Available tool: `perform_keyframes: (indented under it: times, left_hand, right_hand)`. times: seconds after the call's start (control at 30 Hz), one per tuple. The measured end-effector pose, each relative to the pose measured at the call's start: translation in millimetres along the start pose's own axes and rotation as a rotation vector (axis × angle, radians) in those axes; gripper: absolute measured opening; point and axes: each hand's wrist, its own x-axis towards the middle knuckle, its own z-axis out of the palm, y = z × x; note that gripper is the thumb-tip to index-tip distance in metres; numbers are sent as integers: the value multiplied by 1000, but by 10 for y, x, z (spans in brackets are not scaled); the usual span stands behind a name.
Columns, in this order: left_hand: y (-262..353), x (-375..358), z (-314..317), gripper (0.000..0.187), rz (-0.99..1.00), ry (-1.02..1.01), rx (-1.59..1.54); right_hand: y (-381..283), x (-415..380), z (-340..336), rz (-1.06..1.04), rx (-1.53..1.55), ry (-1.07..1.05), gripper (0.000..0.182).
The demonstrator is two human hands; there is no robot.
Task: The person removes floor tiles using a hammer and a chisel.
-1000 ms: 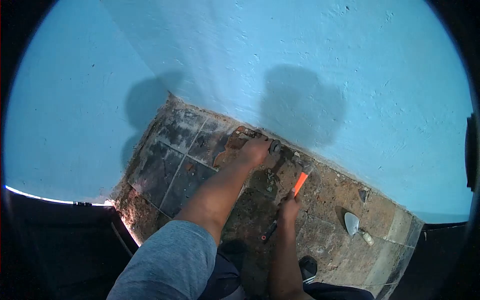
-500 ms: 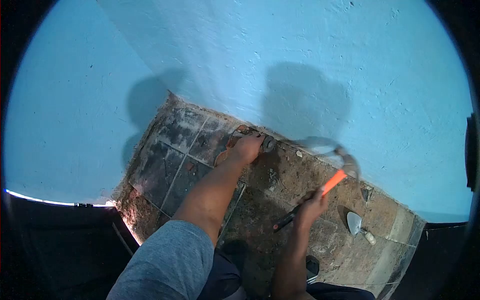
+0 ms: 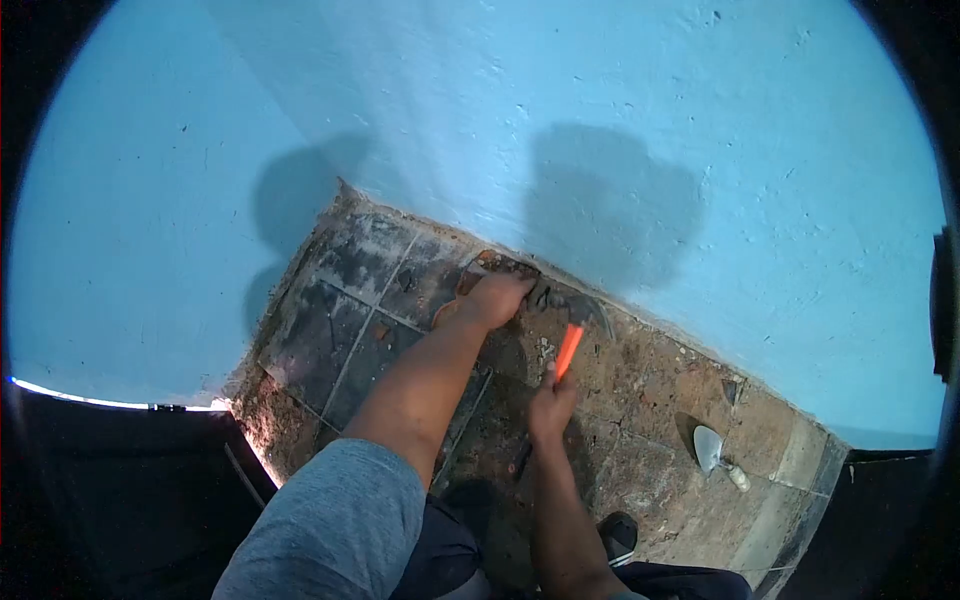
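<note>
My right hand is closed around the handle of a claw hammer, orange near the head and black at the grip. The hammer's head is at the dark end of a chisel, close to the foot of the blue wall. My left hand is wrapped round that chisel and hides most of it. Beneath and left of the left hand, broken reddish rubble lies at the edge of the floor tiles. Whether hammer and chisel touch is hard to tell.
Dark floor tiles cover the left corner, with rough, bare floor to the right. A trowel with a pale handle lies there. Blue walls meet at the corner. My shoe is at the bottom.
The hammer has swung left from beside the wall to the chisel's end, and my right hand has moved left with it. My left hand stays in nearly the same place.
</note>
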Motion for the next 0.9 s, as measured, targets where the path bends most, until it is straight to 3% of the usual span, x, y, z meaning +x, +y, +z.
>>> perform_keyframes:
  times: [0.07, 0.17, 0.27, 0.5, 0.6, 0.7, 0.9]
  left_hand:
    - [42, -117, 90, 51, 58, -20, 52]
    - [174, -125, -91, 54, -18, -106, 67]
    - [183, -122, 62, 57, 16, -7, 26]
    - [283, -215, 3, 60, 22, -49, -12]
    - [163, -179, 13, 60, -3, -21, 53]
    - [66, -129, 28, 59, -18, 28, 50]
    - [60, 7, -107, 60, -97, 16, -61]
  right_hand:
    - [129, -10, 13, 91, 131, 6, 38]
    - [201, -39, -77, 180, 223, 46, 38]
    - [445, 33, -76, 205, 273, 50, 32]
    - [605, 68, -216, 290, 413, 39, 34]
    - [305, 20, -356, 309, 454, 76, 31]
    - [82, 121, -604, 234, 604, 85, 27]
    - [-727, 231, -1189, -167, 797, 485, 35]
